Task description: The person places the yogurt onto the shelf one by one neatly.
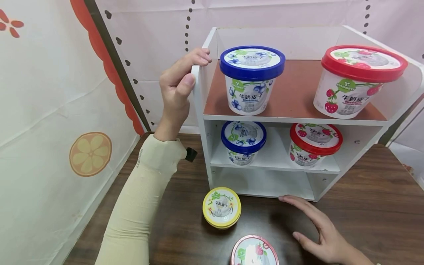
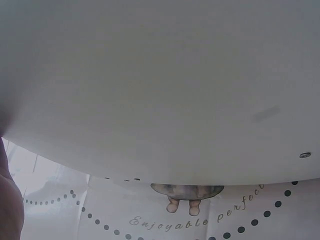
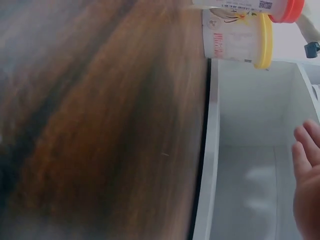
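Note:
My left hand point(image 1: 179, 79) grips the left side panel of a small white shelf unit point(image 1: 197, 92), fingers over its edge and thumb on the front. In the left wrist view the white panel point(image 2: 160, 100) fills most of the picture. Low in front of the bottom compartment, my right hand point(image 1: 321, 232) has its fingers extended and holds nothing. Left of it on the table stand a yellow-lidded ice cream tub point(image 1: 222, 207) and a pink-lidded tub point(image 1: 254, 253), the latter cut off by the picture's lower edge.
On the top shelf stand a large blue-lidded tub point(image 1: 251, 79) and a large red-lidded tub point(image 1: 357, 81). Below them, a smaller blue-lidded tub point(image 1: 243, 141) and red-lidded tub point(image 1: 314, 143) share the middle shelf. The table point(image 1: 367, 191) is dark wood; printed cloth point(image 1: 59, 110) hangs around it.

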Tool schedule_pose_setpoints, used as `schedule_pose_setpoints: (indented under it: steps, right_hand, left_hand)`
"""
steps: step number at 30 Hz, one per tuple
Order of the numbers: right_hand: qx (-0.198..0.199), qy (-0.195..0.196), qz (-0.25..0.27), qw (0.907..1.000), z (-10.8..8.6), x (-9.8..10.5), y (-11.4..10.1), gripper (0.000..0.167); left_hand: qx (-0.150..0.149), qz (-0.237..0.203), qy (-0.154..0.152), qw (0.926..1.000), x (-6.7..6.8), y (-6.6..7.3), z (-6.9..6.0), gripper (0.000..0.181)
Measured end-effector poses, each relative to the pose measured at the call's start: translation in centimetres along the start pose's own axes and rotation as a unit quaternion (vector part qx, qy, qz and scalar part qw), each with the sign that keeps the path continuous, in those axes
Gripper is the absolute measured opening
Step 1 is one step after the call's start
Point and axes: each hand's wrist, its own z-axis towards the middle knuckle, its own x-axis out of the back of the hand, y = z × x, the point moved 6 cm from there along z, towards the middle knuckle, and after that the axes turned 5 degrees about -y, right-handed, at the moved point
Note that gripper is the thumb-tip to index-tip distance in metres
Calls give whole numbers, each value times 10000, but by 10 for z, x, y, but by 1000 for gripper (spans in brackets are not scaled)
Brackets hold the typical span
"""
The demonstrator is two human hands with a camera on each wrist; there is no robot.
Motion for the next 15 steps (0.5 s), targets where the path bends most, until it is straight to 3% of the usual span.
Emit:
schedule_pose_setpoints:
  steps: [3, 5, 10, 15]
  right_hand:
    - [-572, -634, 58, 9963, -9, -10, 9, 74]
    - [-1257, -1104, 226, 9857, -15, -17, 15, 76]
    - [-2752, -1954, 784, 9380, -26, -31, 22, 77]
    - [-3476, -2313, 1343, 8987, -30, -42, 24, 91]
  left_hand:
    - [6, 1, -12, 10000, 0, -1, 0, 46]
    - [9, 12, -14, 10000, 0, -1, 0, 47]
    - [46, 52, -9, 10000, 1, -1, -1, 47]
    - [37, 58, -2, 10000, 1, 0, -1, 46]
